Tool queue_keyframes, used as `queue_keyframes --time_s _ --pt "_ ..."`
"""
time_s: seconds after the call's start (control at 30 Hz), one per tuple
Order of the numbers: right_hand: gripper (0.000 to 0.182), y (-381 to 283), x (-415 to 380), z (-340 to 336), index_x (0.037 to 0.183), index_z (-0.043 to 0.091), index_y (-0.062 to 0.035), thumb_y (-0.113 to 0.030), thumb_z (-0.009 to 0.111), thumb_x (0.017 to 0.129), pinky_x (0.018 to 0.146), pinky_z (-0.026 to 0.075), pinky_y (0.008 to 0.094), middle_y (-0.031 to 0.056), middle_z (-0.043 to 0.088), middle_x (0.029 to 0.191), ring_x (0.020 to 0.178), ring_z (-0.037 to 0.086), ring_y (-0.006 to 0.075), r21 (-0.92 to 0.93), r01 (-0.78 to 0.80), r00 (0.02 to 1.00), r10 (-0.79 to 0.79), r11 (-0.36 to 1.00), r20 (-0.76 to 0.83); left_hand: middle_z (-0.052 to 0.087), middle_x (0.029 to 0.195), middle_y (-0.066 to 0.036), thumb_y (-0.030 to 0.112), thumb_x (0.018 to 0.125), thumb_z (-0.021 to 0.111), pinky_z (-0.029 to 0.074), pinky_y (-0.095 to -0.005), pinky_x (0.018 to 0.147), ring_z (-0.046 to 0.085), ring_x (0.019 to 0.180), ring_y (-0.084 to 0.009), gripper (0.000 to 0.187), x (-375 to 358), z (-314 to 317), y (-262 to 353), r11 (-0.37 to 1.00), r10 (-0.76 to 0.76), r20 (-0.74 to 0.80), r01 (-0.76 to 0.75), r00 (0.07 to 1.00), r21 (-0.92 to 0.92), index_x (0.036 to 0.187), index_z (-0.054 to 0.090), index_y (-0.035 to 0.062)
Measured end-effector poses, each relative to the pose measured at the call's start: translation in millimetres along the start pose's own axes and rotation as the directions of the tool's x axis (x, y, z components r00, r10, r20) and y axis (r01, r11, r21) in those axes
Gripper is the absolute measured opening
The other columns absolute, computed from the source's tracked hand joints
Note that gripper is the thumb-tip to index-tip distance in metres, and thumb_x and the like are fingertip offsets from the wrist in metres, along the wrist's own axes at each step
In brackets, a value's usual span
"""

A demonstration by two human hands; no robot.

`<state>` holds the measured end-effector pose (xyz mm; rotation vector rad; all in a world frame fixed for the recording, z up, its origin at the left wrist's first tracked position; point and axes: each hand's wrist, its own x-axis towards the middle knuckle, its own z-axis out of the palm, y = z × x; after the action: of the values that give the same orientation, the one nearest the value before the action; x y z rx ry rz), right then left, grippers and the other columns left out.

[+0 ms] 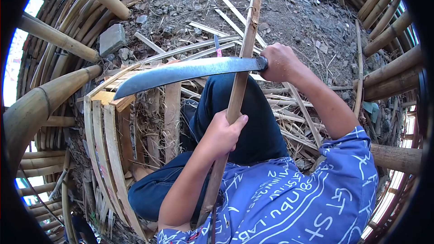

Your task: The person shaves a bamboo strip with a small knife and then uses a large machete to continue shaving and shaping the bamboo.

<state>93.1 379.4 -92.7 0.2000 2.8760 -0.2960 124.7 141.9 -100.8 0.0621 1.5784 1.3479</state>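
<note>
My right hand (pixel 281 63) is closed round the handle of a machete (pixel 185 70), whose long curved blade points left. The blade crosses a bamboo strip (pixel 241 79) and overlaps it in this view. Lower down, my left hand (pixel 224 134) grips that strip with the thumb along its face. The strip runs upright and slightly tilted, from beside my body up past my bent knee, and has a dark, rough node near its top. Behind the blade, a small knife (pixel 218 45) with a pink handle shows in part.
A slatted wooden crate (pixel 103 126) stands at the left by my leg. Split bamboo strips (pixel 294 119) lie over the ground on both sides. A concrete block (pixel 112 39) rests at the upper left. Thick bamboo poles (pixel 58 37) and stacked bamboo surround the spot.
</note>
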Motion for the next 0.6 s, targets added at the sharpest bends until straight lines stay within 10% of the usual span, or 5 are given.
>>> queue_keyframes --time_s 0.2,0.37,0.6 --pt "0.026 53 39 -29 0.079 0.068 0.0018 -0.023 0.061 0.077 0.074 0.055 0.0396 0.0197 0.068 0.078 0.073 0.069 0.0305 0.079 -0.367 0.919 0.374 0.927 -0.122 0.037 0.055 0.005 0.022 0.097 0.052 0.03 -0.0225 0.037 0.034 0.042 -0.0044 0.019 -15 -2 -8 0.998 0.056 0.002 -0.056 0.998 0.014 0.087 0.048 0.0076" --pt "0.031 77 50 -37 0.076 0.067 0.0056 -0.025 0.064 0.076 0.067 0.052 0.0405 0.0223 0.067 0.075 0.071 0.068 0.032 0.131 -0.303 0.89 0.329 0.944 -0.316 0.037 0.054 0.005 0.025 0.099 0.051 0.031 -0.0231 0.037 0.034 0.04 -0.0049 0.022 -14 -13 -17 0.993 0.01 0.05 -0.004 0.999 -0.114 0.086 0.048 0.0078" --pt "0.022 28 -6 -16 0.067 0.065 0.0031 -0.019 0.065 0.071 0.057 0.049 0.0399 0.0194 0.06 0.058 0.053 0.062 0.0282 0.452 -0.048 0.976 0.138 0.891 -0.167 0.048 0.054 -0.001 0.032 0.099 0.05 0.043 -0.0245 0.039 0.048 0.041 -0.0091 0.033 -6 -17 -20 0.979 -0.018 0.084 0.035 0.996 -0.201 0.08 0.053 0.0045"
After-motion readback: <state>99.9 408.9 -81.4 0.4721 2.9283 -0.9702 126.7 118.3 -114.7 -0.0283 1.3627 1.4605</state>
